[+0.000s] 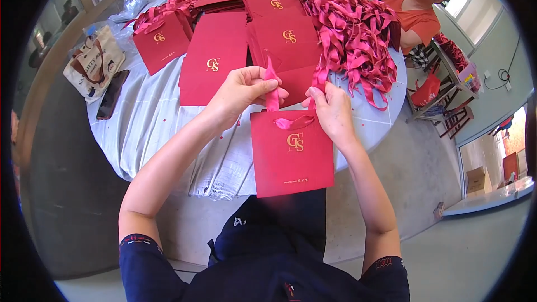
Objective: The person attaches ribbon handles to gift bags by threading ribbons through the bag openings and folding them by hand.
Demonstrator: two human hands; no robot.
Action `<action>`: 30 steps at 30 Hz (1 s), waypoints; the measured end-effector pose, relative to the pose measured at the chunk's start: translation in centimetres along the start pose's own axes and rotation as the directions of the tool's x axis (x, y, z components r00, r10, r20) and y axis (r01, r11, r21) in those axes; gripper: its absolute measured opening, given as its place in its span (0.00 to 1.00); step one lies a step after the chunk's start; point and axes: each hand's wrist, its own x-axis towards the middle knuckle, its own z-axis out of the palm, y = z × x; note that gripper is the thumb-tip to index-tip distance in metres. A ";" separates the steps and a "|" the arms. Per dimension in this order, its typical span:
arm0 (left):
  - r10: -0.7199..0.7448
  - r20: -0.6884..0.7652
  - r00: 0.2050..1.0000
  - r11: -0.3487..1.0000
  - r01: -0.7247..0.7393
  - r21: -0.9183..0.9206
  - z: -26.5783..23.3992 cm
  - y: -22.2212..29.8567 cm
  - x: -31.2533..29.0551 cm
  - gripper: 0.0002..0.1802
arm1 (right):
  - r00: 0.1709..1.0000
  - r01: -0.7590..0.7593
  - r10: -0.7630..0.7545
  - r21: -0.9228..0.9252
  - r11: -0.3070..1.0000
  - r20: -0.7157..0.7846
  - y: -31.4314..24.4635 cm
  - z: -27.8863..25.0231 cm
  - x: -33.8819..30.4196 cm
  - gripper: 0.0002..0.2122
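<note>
A small red paper gift bag (293,162) with a gold emblem hangs upright at the table's near edge, in front of my body. My left hand (249,90) pinches one side of its pink ribbon handle (272,99) between thumb and fingers. On the other side, my right hand (331,109) closes around the ribbon there. A second loop of ribbon lies across the front of the bag, just under its top edge. Beyond my hands lie flat stacks of red paper bags (214,50), and another red stack (282,31) stands beside them.
A big heap of pink ribbon handles (355,39) covers the table's right side. On the left are a canvas tote (95,64), a dark phone (113,95) and another red bag (162,45). A person in orange (417,11) is across the white-covered round table (151,140).
</note>
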 end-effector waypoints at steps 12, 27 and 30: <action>0.424 0.597 0.681 0.225 -0.717 0.659 3.6 -2.7 -6.3 0.26 | 0.925 0.332 -0.377 -0.384 0.861 -0.045 -0.8 -1.7 0.7 0.10; 0.217 0.700 0.680 0.225 -0.733 0.642 4.6 -5.1 -7.0 0.47 | 0.777 -0.076 0.162 -0.165 0.983 0.609 -1.7 3.1 2.7 0.15; 0.205 0.702 0.682 0.246 -0.730 0.637 4.6 -5.1 -7.2 0.49 | 0.819 -0.038 0.148 -0.205 0.978 0.554 -3.0 3.3 2.1 0.16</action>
